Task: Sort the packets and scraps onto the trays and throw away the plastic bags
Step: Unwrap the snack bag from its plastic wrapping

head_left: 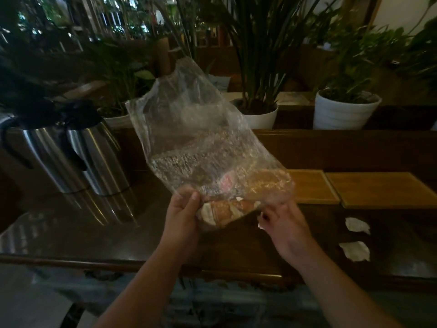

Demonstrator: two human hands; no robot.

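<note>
Clear plastic bag (pixel 194 138): crumpled, held up above the dark wooden table (pixel 94 228), its length rising away from the hands; blurred.
Bag contents: orange-and-white packets (pixel 227 209) bunched at the bag's lower end, a pink patch just above them.
Left hand (pixel 183 211): thumb and fingers pressed together on the bag's lower left corner.
Right hand (pixel 282 223): at the bag's lower right edge, fingers curled; a white scrap (pixel 260 222) shows at the fingertips, but whether it is pinched cannot be told.
Trays (pixel 369 189): two wooden, side by side right of the bag, on the table.
Loose scraps (pixel 356 237): two white pieces, right of the bag, nearer than the trays.
Steel flasks (pixel 71 157): two, left of the bag.
</note>
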